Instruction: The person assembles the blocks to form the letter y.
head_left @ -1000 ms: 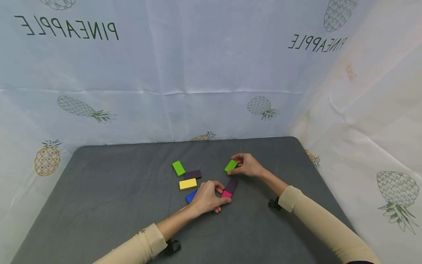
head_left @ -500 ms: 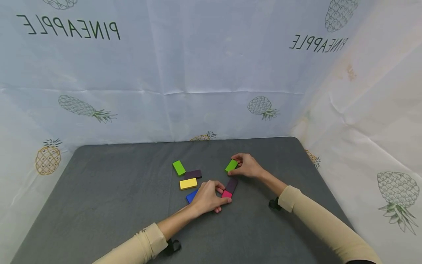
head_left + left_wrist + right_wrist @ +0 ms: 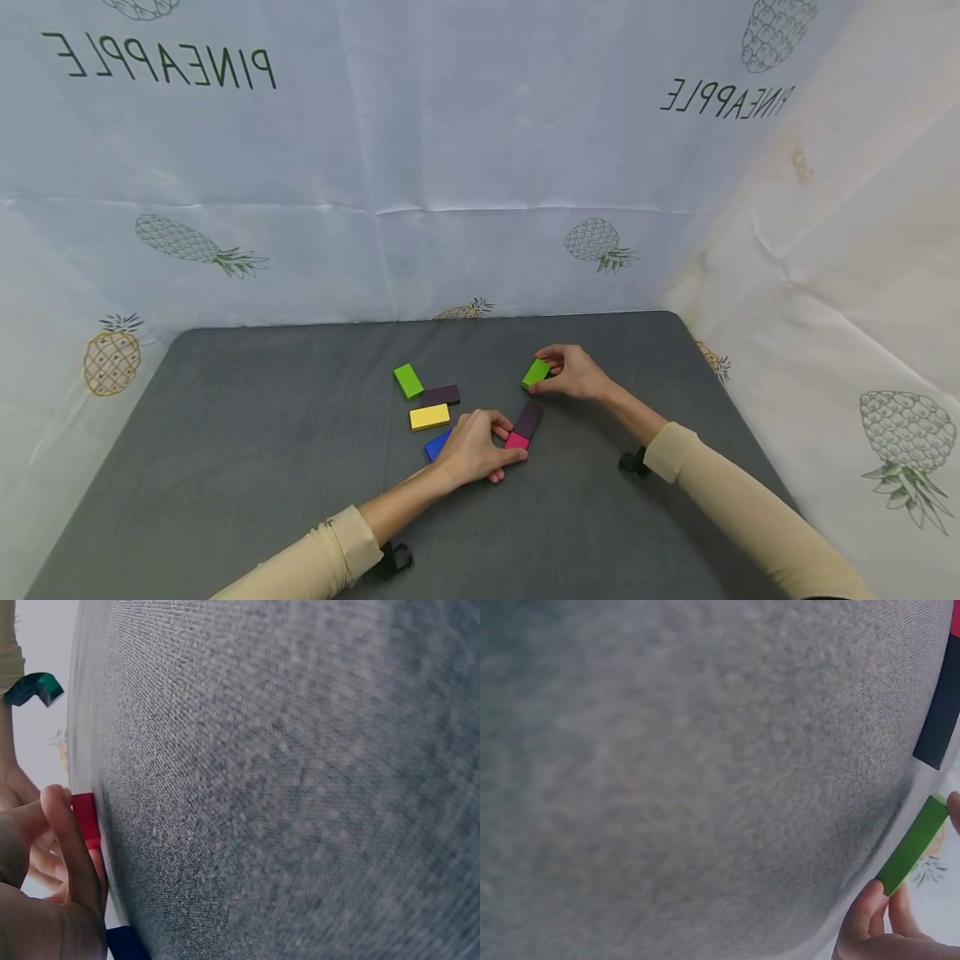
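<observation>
My left hand [image 3: 472, 450] grips a pink block [image 3: 517, 442] between thumb and fingers; it looks red in the left wrist view. The far end of this block meets a dark purple block [image 3: 528, 420], and the two form a slanting line on the table. Beyond them, my right hand [image 3: 576, 373] pinches a bright green block [image 3: 536, 374] by its edges, a gap separating it from the dark block. In the right wrist view the green block [image 3: 913, 846] sits between fingertips, with the dark block [image 3: 939, 705] in front of it.
Left of the hands lie a second green block [image 3: 408, 381], another dark purple block [image 3: 441, 395] and a yellow block [image 3: 430, 417]. A blue block [image 3: 437, 445] is partly hidden by the left hand. White pineapple-print cloth [image 3: 480, 150] hangs behind the grey table [image 3: 247, 433].
My right hand has shifted slightly right with the green block, widening the gap to the dark purple block. The left hand keeps its place on the pink block.
</observation>
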Demonstrator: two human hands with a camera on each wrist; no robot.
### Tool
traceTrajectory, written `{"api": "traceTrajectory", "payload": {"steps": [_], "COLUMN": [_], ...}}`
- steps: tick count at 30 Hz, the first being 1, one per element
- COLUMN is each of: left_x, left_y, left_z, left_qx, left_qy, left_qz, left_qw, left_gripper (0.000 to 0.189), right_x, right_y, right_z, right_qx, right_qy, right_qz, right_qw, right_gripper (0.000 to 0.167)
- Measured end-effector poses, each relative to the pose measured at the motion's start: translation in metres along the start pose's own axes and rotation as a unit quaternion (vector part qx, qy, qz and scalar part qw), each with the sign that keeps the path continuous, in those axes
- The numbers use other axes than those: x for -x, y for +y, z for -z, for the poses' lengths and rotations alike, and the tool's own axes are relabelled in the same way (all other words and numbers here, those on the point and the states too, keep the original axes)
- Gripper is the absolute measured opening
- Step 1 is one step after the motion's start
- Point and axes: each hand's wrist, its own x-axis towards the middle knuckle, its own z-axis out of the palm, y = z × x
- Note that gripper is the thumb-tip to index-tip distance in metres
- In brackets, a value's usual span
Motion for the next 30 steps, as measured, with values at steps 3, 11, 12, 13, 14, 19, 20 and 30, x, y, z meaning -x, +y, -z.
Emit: {"api": "traceTrajectory", "payload": {"steps": [3,11,12,13,14,19,20,30], "left_x": [0.0,0.0,0.0,0.0,-0.001,-0.001,-0.001,0.0], "left_y": [0.0,0.0,0.0,0.0,0.0,-0.001,-0.001,-0.001], "left_z": [0.0,-0.001,-0.001,-0.002,-0.002,-0.003,-0.003,-0.002], "left_qx": [0.0,0.003,0.003,0.003,0.003,0.003,0.003,0.002], "left_qy": [0.0,0.002,0.002,0.002,0.003,0.004,0.004,0.003], "left_qz": [0.001,0.003,0.003,0.002,0.002,0.001,0.0,0.0], "left_qw": [1.0,1.0,1.0,1.0,1.0,1.0,1.0,1.0], "left_gripper": [0.039,0.039,0.039,0.039,0.038,0.038,0.038,0.039], "right_x": [0.003,0.011,0.012,0.013,0.014,0.016,0.017,0.018], "right_y": [0.002,0.005,0.005,0.006,0.007,0.009,0.009,0.01], "right_z": [0.002,0.003,0.003,0.003,0.003,0.003,0.003,0.003], "right_qx": [0.009,0.015,0.016,0.017,0.018,0.016,0.015,0.011], "right_qy": [-0.004,-0.016,-0.018,-0.02,-0.021,-0.027,-0.028,-0.035], "right_qz": [-0.006,-0.015,-0.013,-0.011,-0.009,-0.001,0.0,0.004], "right_qw": [0.9999,0.9997,0.9996,0.9996,0.9996,0.9995,0.9995,0.9993], "right_gripper": [0.065,0.065,0.065,0.065,0.065,0.064,0.064,0.064]}}
